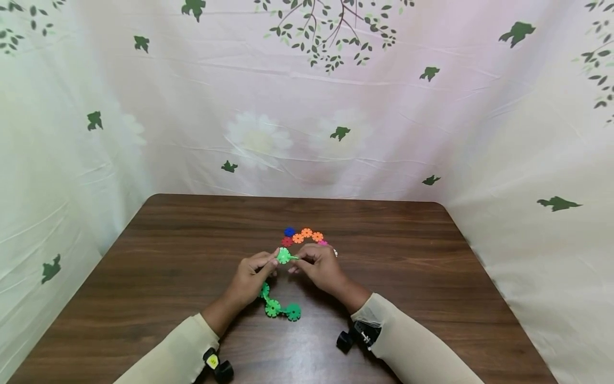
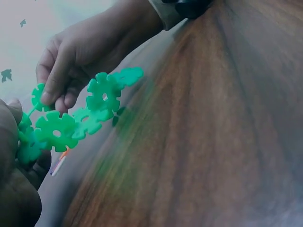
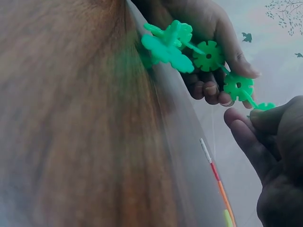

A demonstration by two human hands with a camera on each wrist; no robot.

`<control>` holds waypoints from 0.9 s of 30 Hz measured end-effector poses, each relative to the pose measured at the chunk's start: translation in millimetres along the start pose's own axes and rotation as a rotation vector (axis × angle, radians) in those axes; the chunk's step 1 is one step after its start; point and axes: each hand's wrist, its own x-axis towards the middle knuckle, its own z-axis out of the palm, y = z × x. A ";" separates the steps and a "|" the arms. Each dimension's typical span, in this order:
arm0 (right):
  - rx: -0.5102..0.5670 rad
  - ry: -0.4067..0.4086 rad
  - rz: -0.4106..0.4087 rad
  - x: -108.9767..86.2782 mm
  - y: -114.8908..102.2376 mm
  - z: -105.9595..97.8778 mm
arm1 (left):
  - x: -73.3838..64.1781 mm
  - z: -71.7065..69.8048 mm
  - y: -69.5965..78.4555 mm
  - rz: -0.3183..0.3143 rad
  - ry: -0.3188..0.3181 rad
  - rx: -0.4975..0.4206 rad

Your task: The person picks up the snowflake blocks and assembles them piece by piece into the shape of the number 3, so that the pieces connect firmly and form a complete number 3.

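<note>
A chain of several green notched flower discs [image 1: 272, 308] hangs from my left hand [image 1: 249, 276] and bends right toward its low end in the head view. My left thumb and fingers pinch a light green disc [image 1: 284, 256] near the chain's upper end. Joined edge-on to it is an end disc [image 3: 264, 107], which my right hand [image 1: 322, 266] pinches between thumb and fingertips. From the left wrist, the linked discs [image 2: 57, 132] show slotted rims and small centre holes. Part of the chain is hidden behind the left fingers.
Just beyond my hands, loose-looking flower discs lie in an arc on the brown wooden table [image 1: 408, 250]: blue [image 1: 289, 231], red [image 1: 287, 241], several orange [image 1: 307, 233], pink [image 1: 323, 243] and a partly covered white one [image 1: 336, 253]. A printed curtain [image 1: 384, 117] surrounds the table's back and sides.
</note>
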 end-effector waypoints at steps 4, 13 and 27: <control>-0.013 -0.010 0.009 0.1 -1.9 -0.7 | -1.1 -0.2 0.6 -0.002 -0.008 0.001; -0.025 -0.023 0.024 0.0 -2.3 -0.8 | -3.6 1.0 1.5 0.010 -0.036 0.014; -0.095 0.057 0.073 0.3 -2.0 5.3 | -3.5 3.8 0.9 -0.094 0.084 -0.066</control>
